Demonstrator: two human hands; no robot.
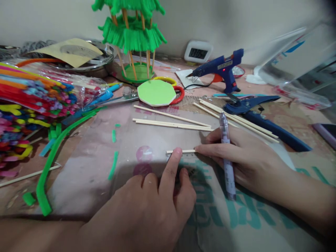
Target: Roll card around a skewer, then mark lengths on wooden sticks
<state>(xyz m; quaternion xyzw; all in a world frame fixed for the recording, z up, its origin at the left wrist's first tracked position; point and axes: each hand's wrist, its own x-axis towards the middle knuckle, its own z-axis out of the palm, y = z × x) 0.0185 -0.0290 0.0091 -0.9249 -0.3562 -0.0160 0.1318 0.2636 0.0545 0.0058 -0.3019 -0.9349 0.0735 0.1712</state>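
My left hand [149, 199] presses a short pale wooden stick [187, 151] with its index fingertip, the other fingers curled under. Below the stick lies a clear ruler [168, 157], mostly hidden by that hand. My right hand [244, 154] pinches the stick's right end between thumb and fingertip. A pen [228, 168] with a clear cap is tucked between the fingers of the same hand, slanting downward. Longer wooden sticks [173, 124] lie just beyond both hands, and more sticks [238, 120] rest behind my right hand.
Dark blue cutters [275, 127] lie at right, below a glue gun [223, 68] with a red light. Scissors [180, 95] sit partly under a green octagon [156, 92]. A green tiered model [139, 38] stands behind. Colourful pipe cleaners [34, 91] fill the left.
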